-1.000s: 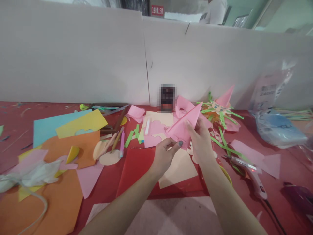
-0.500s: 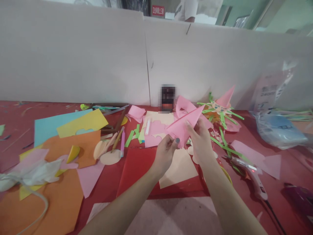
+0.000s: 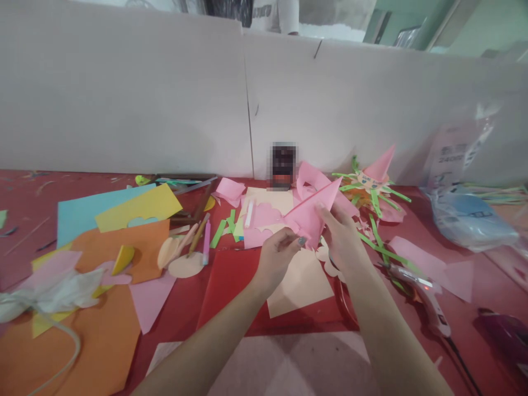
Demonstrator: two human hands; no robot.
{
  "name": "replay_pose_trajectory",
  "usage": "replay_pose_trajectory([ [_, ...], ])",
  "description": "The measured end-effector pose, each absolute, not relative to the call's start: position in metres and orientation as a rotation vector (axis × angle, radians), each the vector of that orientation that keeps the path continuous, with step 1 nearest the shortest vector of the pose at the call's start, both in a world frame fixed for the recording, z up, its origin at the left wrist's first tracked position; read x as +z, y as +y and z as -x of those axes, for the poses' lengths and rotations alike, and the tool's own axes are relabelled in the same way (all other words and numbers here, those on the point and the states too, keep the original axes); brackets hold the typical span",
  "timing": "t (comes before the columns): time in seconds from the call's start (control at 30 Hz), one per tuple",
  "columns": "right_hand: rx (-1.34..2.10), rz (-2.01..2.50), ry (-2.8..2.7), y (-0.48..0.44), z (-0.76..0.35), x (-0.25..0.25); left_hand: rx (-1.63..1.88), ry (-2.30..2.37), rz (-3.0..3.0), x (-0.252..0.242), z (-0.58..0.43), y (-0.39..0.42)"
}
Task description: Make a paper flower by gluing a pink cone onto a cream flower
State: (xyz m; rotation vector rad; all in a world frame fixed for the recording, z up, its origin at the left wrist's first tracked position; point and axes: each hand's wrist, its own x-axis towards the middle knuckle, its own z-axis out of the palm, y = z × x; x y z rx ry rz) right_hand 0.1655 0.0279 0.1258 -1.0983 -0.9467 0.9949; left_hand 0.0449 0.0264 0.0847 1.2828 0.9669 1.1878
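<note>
Pink paper cone (image 3: 310, 213) sits between your hands, its long axis slanting up to the right. Your right hand (image 3: 341, 234), nearer the tip, pinches its side; your left hand (image 3: 277, 258) bunches its fingers at the lower edge, but I cannot tell whether they grip.

There are two hands (image 3: 277, 257) (image 3: 341, 234) and two pink cones (image 3: 312, 213) (image 3: 381, 165).

left hand (image 3: 278, 256): partly curled | right hand (image 3: 342, 237): pinching, slightly higher | bare forearms (image 3: 220, 330): angled forward, converging
</note>
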Motion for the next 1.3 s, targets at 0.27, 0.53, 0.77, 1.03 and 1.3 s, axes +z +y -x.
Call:
replay_pose_trajectory([
  [0.27, 1.085, 1.039, -0.922, 0.0274, -0.1618, 0.1234, 1.169, 0.956, -1.212, 0.0814, -0.0449, 0.0267],
  [0.53, 1.080, 1.006, -0.888, 0.0253, -0.1581, 0.1250, 1.180, 0.981, -1.169, 0.0869, -0.0467, 0.0241],
  [0.77, 1.063, 0.956, -0.885, 0.0270, -0.1590, 0.1202, 1.196, 1.021, -1.176, 0.0859, -0.0488, 0.0235],
  [1.03, 1.041, 1.042, -0.917, 0.0254, -0.1591, 0.1209, 1.230, 0.947, -1.070, 0.0857, -0.0468, 0.0215],
  [1.3, 1.035, 0.989, -0.894, 0.0252, -0.1613, 0.1237, 1.212, 0.913, -1.159, 0.0885, -0.0477, 0.0214],
])
